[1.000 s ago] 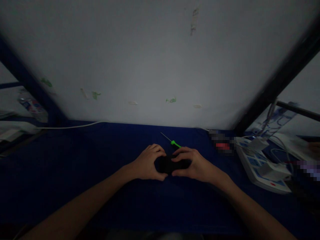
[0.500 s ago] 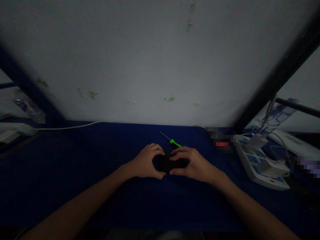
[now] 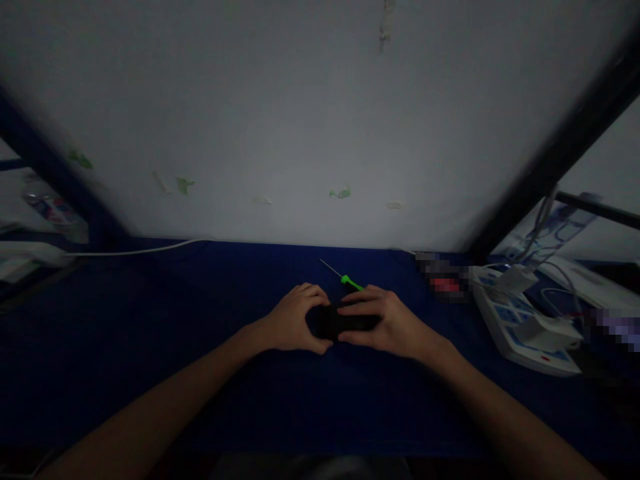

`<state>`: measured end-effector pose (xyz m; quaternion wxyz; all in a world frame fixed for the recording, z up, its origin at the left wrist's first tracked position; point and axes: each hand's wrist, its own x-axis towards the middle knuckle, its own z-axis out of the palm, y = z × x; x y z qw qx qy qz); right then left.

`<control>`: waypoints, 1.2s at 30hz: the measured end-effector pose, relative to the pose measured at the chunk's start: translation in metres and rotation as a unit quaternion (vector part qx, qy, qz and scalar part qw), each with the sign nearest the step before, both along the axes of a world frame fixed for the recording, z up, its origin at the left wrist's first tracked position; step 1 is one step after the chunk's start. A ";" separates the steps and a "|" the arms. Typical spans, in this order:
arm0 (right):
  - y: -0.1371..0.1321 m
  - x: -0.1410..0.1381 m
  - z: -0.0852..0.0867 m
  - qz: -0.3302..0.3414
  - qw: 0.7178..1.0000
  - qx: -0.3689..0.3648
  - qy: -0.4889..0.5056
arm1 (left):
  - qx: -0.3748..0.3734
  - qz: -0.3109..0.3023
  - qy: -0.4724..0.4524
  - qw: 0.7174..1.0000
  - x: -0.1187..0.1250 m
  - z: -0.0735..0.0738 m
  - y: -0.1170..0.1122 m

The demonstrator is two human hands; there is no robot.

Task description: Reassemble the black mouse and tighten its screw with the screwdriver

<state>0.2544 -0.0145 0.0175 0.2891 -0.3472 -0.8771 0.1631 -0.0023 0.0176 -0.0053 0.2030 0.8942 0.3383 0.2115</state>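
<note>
On a dial centred on the black object [image 3: 331, 325], with twelve o'clock toward the wall [image 3: 300, 133], the person's left hand [image 3: 296, 320] sits at nine and the right hand [image 3: 387, 322] at three. The object lies between them, at or just above the blue tabletop [image 3: 200, 400]; the gloom hides which, and hides its exact kind.

The right hand's fingers lie over the far side and top while its thumb presses the near side, so that hand is clamped on the object. The left thumb and fingers stand apart in a C about the opposite end; whether their tips press on it cannot be told.

A green-and-black screwdriver [image 3: 346, 281] lies around twelve to one o'clock, its shaft aimed toward eleven and its handle end running up to the right hand. A white power strip [image 3: 550, 364] rests well apart, near three.

The object looks compact and is probably light and stiff, like a hard casing, though its weight and finish are guesses in this light. A smooth surface could slip, so the surest hold would likely be across the near and far sides, at six and twelve, with the nine o'clock end steadied.
</note>
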 end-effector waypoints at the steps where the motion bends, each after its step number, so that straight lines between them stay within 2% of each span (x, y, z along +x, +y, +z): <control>1: 0.000 0.000 0.000 -0.002 1.000 0.001 0.000 | 0.000 -0.001 -0.001 1.000 0.000 0.000 0.000; 10: 0.001 0.003 -0.001 0.006 1.000 0.013 -0.016 | -0.002 0.004 0.002 1.000 0.000 0.002 -0.001; 22: 0.000 0.004 -0.006 -0.003 1.000 -0.017 -0.022 | 0.002 0.008 0.000 1.000 0.001 0.001 -0.001; 28: 0.000 0.001 -0.004 -0.010 0.999 -0.036 -0.014 | 0.005 0.006 -0.003 1.000 0.000 0.000 0.000; 36: 0.001 0.003 -0.001 -0.005 1.000 -0.006 -0.022 | 0.010 0.007 0.014 1.000 0.000 0.001 0.000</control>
